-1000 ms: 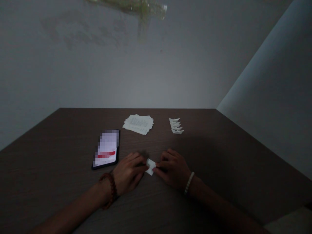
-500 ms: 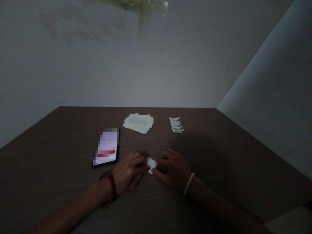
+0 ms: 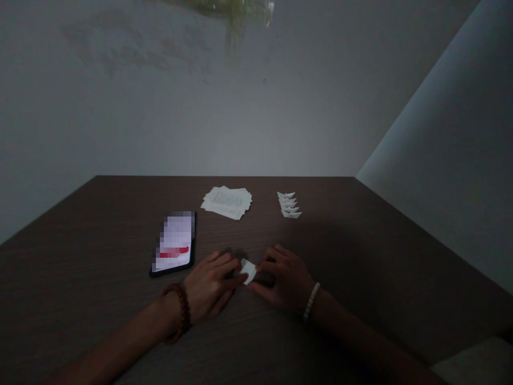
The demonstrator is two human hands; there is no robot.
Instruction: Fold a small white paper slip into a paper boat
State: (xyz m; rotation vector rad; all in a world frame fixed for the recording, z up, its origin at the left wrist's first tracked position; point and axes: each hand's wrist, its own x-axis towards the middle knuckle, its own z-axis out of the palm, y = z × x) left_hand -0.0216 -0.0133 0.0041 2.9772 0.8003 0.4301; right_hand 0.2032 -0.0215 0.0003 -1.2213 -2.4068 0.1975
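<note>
Between my two hands, low over the table, is a small folded piece of white paper [image 3: 249, 271]. My left hand [image 3: 213, 280] is closed on its left side, thumb and fingers pinching it. On the right edge, the fingertips of my right hand [image 3: 282, 277] pinch the same paper, with the thumb lower down. The fingers cover both ends of the paper, so its full shape is hidden. Beyond my right hand stand several small folded paper boats [image 3: 290, 206] in a close row.
A stack of printed paper sheets [image 3: 227, 202] lies toward the back of the brown table [image 3: 132, 198]. Left of my left hand rests a phone [image 3: 174, 243] with its screen lit. A grey wall [image 3: 256, 117] rises behind the table, and another surface slopes up at the right.
The view has shifted very slightly. Both hands keep their places at the paper; my right thumb has moved a little off its lower edge.
</note>
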